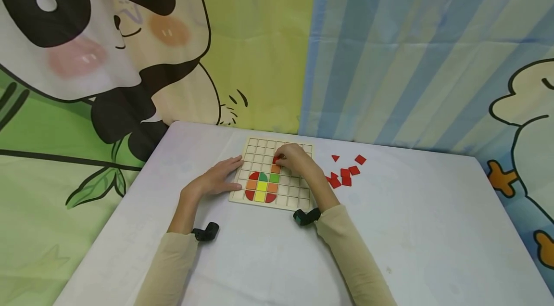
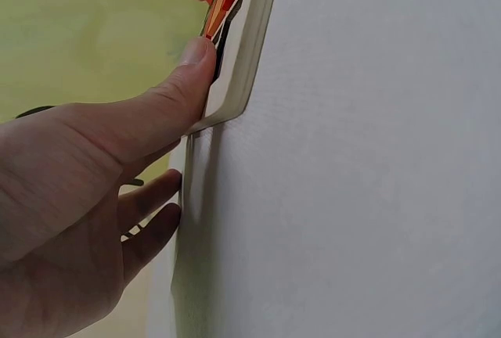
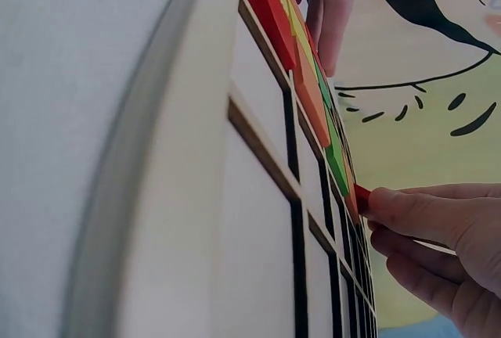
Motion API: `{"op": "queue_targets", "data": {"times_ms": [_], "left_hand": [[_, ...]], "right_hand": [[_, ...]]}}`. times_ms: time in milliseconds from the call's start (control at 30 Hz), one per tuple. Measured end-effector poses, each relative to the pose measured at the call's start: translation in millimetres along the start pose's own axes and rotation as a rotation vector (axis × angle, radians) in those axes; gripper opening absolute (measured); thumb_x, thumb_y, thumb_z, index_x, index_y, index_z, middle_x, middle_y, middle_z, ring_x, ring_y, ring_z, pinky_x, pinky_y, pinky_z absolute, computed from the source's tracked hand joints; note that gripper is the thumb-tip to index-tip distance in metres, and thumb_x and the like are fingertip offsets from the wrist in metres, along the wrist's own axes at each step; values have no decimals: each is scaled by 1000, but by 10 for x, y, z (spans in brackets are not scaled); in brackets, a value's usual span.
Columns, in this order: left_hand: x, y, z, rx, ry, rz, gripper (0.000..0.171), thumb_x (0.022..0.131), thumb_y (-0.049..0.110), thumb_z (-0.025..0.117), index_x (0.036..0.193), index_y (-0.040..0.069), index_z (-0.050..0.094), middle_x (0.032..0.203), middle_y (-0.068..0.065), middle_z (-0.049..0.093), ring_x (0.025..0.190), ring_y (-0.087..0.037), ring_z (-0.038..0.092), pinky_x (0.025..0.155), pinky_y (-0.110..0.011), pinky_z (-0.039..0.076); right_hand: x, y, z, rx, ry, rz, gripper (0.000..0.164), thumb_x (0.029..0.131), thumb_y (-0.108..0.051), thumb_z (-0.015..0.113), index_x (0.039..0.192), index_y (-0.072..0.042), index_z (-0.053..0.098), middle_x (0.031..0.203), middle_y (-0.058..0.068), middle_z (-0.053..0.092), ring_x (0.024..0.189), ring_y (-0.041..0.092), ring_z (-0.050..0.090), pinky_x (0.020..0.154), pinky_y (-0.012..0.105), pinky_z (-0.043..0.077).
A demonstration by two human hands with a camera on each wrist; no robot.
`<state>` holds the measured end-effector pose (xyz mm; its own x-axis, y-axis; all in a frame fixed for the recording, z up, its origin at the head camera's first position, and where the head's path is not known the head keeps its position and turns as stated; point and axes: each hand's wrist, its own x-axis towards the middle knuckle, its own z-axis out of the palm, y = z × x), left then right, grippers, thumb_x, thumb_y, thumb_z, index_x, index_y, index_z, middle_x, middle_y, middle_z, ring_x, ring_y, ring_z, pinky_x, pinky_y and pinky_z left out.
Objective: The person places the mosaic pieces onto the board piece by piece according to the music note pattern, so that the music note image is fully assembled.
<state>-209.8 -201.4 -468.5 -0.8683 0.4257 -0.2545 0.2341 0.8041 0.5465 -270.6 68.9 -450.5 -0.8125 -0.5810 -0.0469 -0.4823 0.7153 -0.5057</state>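
Note:
A pale wooden grid board (image 1: 259, 150) lies on the white table, with red, orange, yellow (image 1: 261, 186) and green (image 1: 274, 178) tiles set in some of its cells. My right hand (image 1: 295, 158) pinches a small red tile (image 3: 361, 198) between thumb and fingertips, just beyond an orange tile (image 1: 275, 169). How far the red tile sits in its cell is hidden by the fingers. Along the board's left edge rests my left hand (image 1: 215, 180), fingers spread and extended. Its thumb (image 2: 190, 64) touches the edge near the front corner.
Several loose red pieces (image 1: 346, 181), squares and at least one triangle (image 1: 335, 158), lie to the right of the board. Behind the table's far edge hangs a printed cloth (image 1: 264, 46) with a panda. Each wrist wears a small black camera (image 1: 207, 232).

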Motion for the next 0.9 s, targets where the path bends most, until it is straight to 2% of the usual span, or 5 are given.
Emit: {"op": "queue_targets", "data": {"times_ms": [367,900], "left_hand": [[-6,0,-3,-7,2,3,84,87,36,71,154,11,26,164,-10,17,151,-37,13,119,-59,18],[16,-22,13,-2,-5,-7,86,87,39,71,155,13,25,164,-9,17,151,-37,13,119,-59,18]], "right_hand": [[-21,18,27,8,40,19,13,91,-16,68,100,-11,76,97,2,75,93,18,65,87,34,52],[-19,71,58,-24,52,-15,11,91,-15,68,92,-14,79,95,2,76,92,20,67,87,35,53]]}}
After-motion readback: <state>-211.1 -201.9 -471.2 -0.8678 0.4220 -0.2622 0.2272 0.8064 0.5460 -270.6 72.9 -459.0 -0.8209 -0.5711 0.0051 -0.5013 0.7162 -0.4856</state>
